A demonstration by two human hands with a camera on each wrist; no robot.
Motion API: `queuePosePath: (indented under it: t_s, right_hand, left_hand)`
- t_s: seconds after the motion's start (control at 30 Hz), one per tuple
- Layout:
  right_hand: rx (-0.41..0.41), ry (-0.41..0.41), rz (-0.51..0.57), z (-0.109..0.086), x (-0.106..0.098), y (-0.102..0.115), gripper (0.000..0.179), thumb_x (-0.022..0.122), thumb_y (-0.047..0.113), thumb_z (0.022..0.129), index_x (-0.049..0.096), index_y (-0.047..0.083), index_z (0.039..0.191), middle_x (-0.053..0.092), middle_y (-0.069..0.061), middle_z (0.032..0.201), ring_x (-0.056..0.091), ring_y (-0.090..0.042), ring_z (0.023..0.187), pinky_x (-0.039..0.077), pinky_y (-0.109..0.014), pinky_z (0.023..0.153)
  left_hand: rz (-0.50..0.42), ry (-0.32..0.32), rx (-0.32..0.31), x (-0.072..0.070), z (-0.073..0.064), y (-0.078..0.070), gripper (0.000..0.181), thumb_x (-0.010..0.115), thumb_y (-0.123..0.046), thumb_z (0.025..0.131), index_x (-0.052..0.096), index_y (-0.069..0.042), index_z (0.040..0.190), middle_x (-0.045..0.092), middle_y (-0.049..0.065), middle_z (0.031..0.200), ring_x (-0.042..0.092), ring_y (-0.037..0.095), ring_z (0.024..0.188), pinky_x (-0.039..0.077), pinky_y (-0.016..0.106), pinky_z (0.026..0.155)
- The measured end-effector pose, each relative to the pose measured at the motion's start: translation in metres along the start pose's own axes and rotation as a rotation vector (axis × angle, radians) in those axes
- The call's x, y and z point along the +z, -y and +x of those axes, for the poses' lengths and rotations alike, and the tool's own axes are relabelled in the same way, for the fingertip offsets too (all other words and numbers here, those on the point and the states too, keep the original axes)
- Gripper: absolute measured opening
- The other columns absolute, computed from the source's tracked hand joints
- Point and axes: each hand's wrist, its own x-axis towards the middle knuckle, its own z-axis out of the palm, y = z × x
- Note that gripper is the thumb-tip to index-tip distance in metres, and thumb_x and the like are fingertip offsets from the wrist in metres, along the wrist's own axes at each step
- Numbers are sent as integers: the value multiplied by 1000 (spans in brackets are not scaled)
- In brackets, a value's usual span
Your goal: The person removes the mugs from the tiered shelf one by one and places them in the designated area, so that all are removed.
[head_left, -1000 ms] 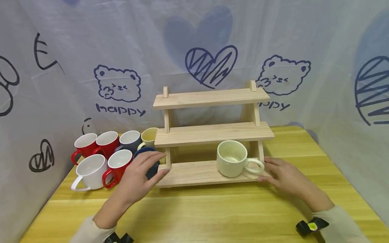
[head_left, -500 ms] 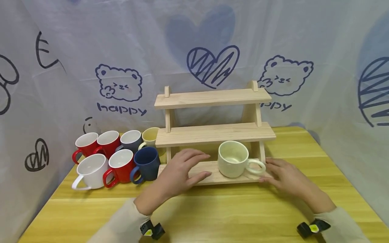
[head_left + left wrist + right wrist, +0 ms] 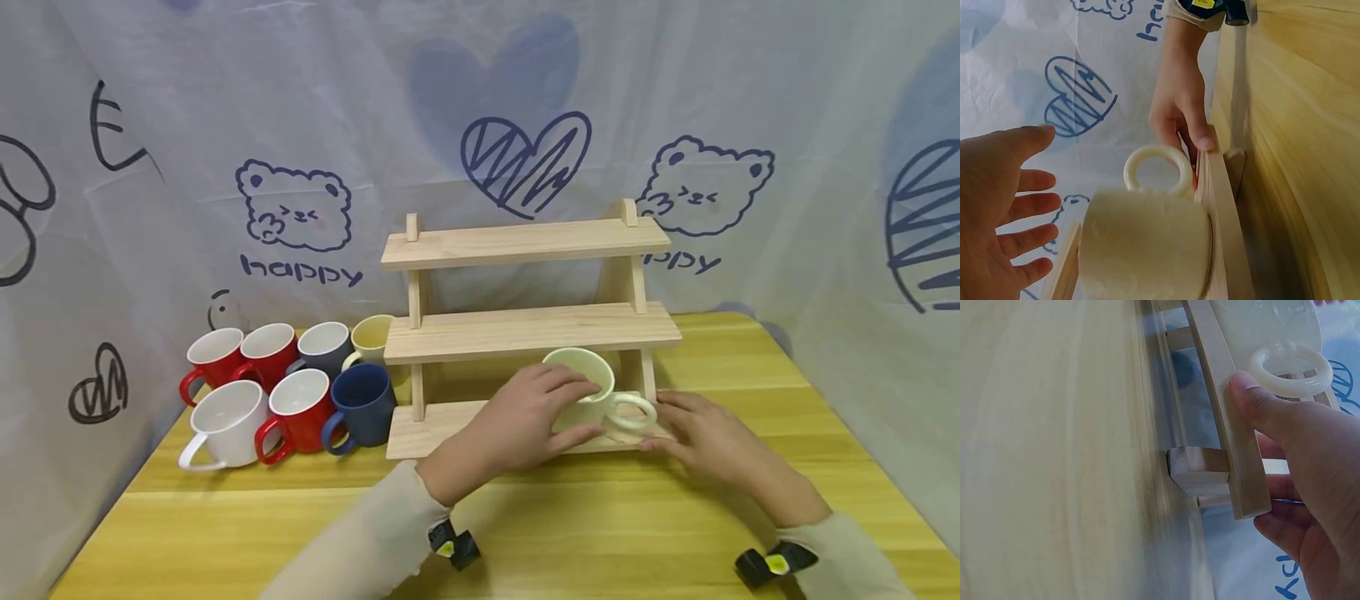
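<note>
A cream mug (image 3: 583,363) stands upright near the right end of the lowest board of a three-tier wooden shelf (image 3: 525,330), its ring handle turned to the right. My left hand (image 3: 525,417) is at the mug's left side, partly covering it in the head view. In the left wrist view, that hand (image 3: 991,206) has spread, lightly bent fingers and a visible gap to the mug (image 3: 1144,244). With my right hand (image 3: 1316,456) I grip the right end of the lowest board (image 3: 1244,469), thumb on its front edge and fingers behind.
Left of the shelf, several mugs stand in two rows on the wooden table (image 3: 247,533): red ones (image 3: 300,412), a white one (image 3: 232,425), a dark blue one (image 3: 367,408), a grey one (image 3: 326,350) and a yellow one (image 3: 371,333). A printed curtain (image 3: 480,83) hangs behind.
My left hand has moved right from beside the dark blue mug, across the front of the shelf, to the cream mug. My right hand has stayed on the board's end.
</note>
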Motion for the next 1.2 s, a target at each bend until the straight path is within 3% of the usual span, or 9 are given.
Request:
queuePosePath:
  t_s: [0.23,0.43,0.67,0.97,1.2]
  right_hand:
    - [13,12,4,0,-1,-1,56,72,48,85,68,4,120,62,-17,123,60,-39,110,50,-55,90]
    - [3,10,-2,0,1,-5,56,72,47,86,68,4,121,61,-17,125,59,-39,111,50,-55,90]
    - [-29,-9,-5,0,1,-7,53,75,41,85,68,3,121,62,-18,124,60,-39,110,50,-54,89]
    - [-7,11,-4,-1,0,-3,53,73,42,86,67,5,124,62,-17,123,59,-39,111,50,-54,91]
    - [-17,17,-19,-1,0,-3,53,71,44,87,65,11,129,62,-17,124,59,-39,111,50,-55,90]
  left_hand:
    - [105,141,3,13,27,-13,50,53,-53,97,63,-15,129,62,-1,124,54,14,119,35,27,108]
    - [177,218,20,25,46,-19,51,48,-52,100,61,-14,131,63,-2,125,55,13,119,35,27,108]
    - [287,350,-1,40,59,-24,50,39,-54,102,61,-21,133,59,-7,131,51,14,124,37,33,107]
    - [327,349,3,42,55,-27,45,41,-54,101,64,-26,128,62,-9,125,54,11,119,41,33,102]
    - [313,259,46,38,41,-24,39,50,-57,97,68,-27,114,66,-11,112,59,9,110,40,32,102]
